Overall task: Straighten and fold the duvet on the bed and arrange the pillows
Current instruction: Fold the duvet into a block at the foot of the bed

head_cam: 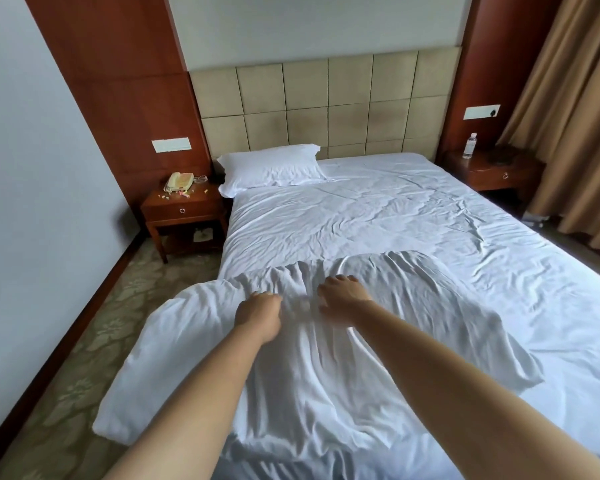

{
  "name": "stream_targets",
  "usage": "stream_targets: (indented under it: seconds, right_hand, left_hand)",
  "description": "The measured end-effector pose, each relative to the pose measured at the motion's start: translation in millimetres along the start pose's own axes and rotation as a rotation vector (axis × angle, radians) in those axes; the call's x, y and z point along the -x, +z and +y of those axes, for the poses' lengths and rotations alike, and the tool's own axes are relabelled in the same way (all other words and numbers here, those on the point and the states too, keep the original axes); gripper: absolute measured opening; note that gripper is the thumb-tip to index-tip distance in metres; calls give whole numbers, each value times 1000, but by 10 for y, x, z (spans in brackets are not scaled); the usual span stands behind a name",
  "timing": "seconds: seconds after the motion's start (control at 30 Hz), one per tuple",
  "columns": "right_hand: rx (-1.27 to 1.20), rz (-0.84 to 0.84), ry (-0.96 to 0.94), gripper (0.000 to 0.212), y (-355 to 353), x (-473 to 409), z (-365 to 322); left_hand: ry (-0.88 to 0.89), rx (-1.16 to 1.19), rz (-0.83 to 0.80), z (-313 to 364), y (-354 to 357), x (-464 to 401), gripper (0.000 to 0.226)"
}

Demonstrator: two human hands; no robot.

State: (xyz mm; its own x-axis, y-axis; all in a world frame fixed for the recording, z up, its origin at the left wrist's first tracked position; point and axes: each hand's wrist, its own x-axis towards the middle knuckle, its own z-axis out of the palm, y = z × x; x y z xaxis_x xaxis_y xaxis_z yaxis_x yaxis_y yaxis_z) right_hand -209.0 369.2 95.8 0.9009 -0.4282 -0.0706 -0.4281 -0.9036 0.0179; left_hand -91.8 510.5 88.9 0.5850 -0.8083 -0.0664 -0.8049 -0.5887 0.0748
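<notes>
Bed (413,216) is the reference. Sheet on the upper part is flat but creased.

Duvet (319,358) sits bunched at the foot end, its far edge gathered into pleats about mid-bed. A fat lobe of it overhangs the bed's left side, above the carpet (84,341).

Risks, my read:
- Overhanging lobe is the heavy part. Pulling the gathered edge toward the headboard without squaring first will likely drag the duvet skewed, or let the lobe slide off onto the carpet.
- Both hands are close together near the centre of the edge. A pull from there probably lifts a peak and leaves the corners behind, so the pleats stay.
- Filling may be bunched inside the cover; can't tell from here.
- Only one pillow (271,168) in view, at the head end on the left, touching the headboard (326,105). If a second exists it's out of frame.

Hands: both arms extended forward over the foot end.
- Left hand (258,311): back up, fingers curled into the gathered cloth, looks like it grips a fold of the duvet.
- Right hand (343,294): just beside it, nearer bed centre, fingers spread and lying on the pleats, loose, pressing rather than gripping. Some motion blur.

Left nightstand (184,206) with phone (180,181), and water bottle (469,145) on the right one, are well apart from the duvet.
</notes>
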Motion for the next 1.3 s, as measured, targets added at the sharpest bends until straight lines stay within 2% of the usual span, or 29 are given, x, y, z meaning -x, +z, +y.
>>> stream_targets:
  seconds: [0.1,0.17,0.3,0.47,0.53,0.67,0.97,1.17,1.3]
  right_hand:
    - [24,-26,85,60,153,-28,327]
    - [-18,-11,126,67,295,5,520]
    - [-139,-26,188,70,653,269,798]
    - [-206,27,209,92,1225,590,945]
    - [-213,68,192,89,1445,633,928]
    - [-243,172,179,75,1822,619,902]
    - [-191,440,123,66,2670,496,917]
    - [-174,505,96,64,2990,498,878]
    - [-216,363,117,64,2715,555,863]
  left_hand:
    - [58,5,29,212,63,-195,29]
    - [59,26,24,341,145,-293,31]
    - [-73,167,-137,425,430,-312,57]
    - [-67,106,-26,389,980,-102,87]
    - [-54,71,33,415,1172,-43,90]
    - [-27,33,124,399,1564,-63,80]
    - [1,-72,329,377,2384,-171,73]
    - [1,-145,311,409,2675,-127,68]
    - [-47,-166,194,450,2414,-82,69]
